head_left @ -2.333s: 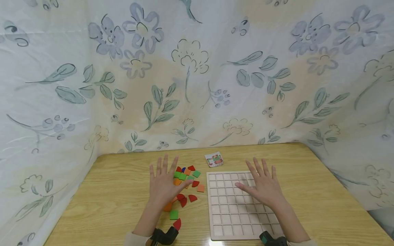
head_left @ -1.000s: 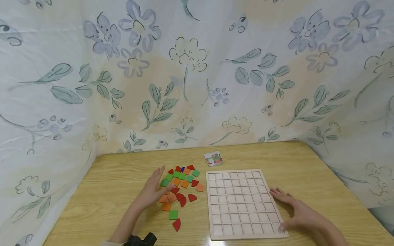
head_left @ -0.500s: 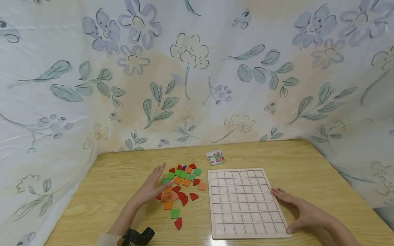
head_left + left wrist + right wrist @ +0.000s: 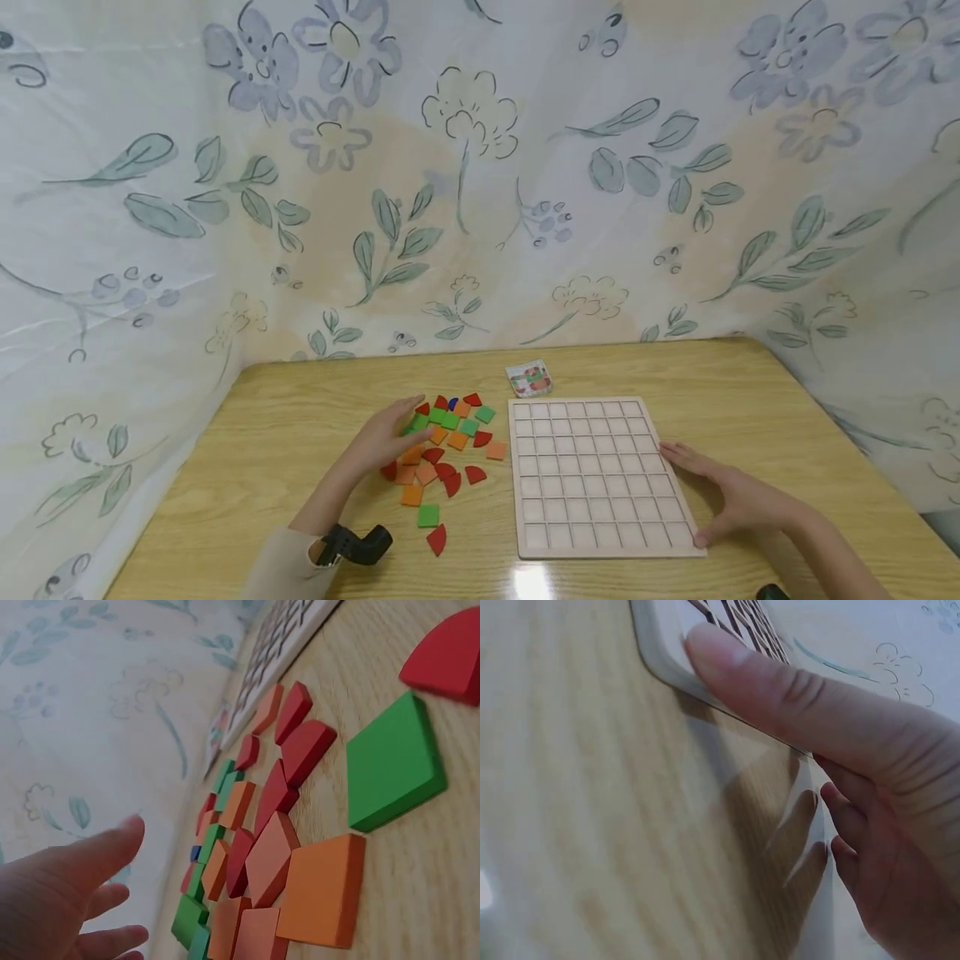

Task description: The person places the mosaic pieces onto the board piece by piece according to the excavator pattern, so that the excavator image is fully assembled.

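Note:
My left hand point(image 4: 381, 437) is held with fingers extended over the left side of a scatter of flat coloured tiles point(image 4: 457, 439). Nothing is in its grasp; in the left wrist view the hand point(image 4: 60, 900) stays apart from the tiles. The pieces are green and orange squares and red quarter-rounds, plus a small blue piece point(image 4: 453, 403). My right hand point(image 4: 738, 496) is at the right edge of a pale wooden grid board point(image 4: 592, 483). Its thumb point(image 4: 780, 690) rests on the board's near right corner, with the other fingers spread along that side.
A small printed card point(image 4: 529, 379) with a coloured picture lies behind the board. A green square point(image 4: 428, 516) and a red quarter-round point(image 4: 437, 540) lie nearest the front. Floral cloth point(image 4: 480, 167) hangs around the back and sides of the wooden table point(image 4: 300, 392).
From above the table, the hands have parted: my right hand came down to the board's right edge, my left to the tiles' left side. Lately my left hand has shifted slightly over the tiles.

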Demonstrator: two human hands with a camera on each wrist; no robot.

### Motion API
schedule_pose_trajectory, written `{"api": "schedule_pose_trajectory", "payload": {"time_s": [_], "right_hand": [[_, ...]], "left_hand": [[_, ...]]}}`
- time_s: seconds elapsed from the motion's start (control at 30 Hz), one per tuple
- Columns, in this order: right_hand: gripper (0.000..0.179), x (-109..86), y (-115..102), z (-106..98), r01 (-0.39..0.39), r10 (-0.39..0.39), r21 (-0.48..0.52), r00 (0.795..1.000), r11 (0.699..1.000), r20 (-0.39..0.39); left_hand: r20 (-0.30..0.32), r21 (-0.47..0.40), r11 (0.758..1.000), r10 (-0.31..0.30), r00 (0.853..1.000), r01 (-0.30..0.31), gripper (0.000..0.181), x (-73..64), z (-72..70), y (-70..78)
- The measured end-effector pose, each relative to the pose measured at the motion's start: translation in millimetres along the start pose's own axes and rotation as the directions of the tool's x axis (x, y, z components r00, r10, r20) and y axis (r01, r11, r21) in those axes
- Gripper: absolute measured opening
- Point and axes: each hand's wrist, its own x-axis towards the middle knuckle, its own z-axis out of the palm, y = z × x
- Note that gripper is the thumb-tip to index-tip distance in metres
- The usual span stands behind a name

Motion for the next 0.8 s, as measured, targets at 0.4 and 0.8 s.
{"api": "schedule_pose_trajectory", "payload": {"time_s": [0.4, 0.8], "right_hand": [[0.103, 7.0, 7, -3, -0.011, 0.008, 0.069, 0.999, 0.998, 0.048], [0.103, 5.0, 10, -5, -0.042, 0.038, 0.089, 0.998, 0.995, 0.048]], "left_hand": [[-0.050, 0.113, 0.993, -0.024, 0.998, 0.030, 0.030, 58.8, 5.1, 8.4], [0.003, 0.108, 0.994, -0.031, 1.000, 0.030, 0.018, 69.6, -8.9, -10.0]]}}
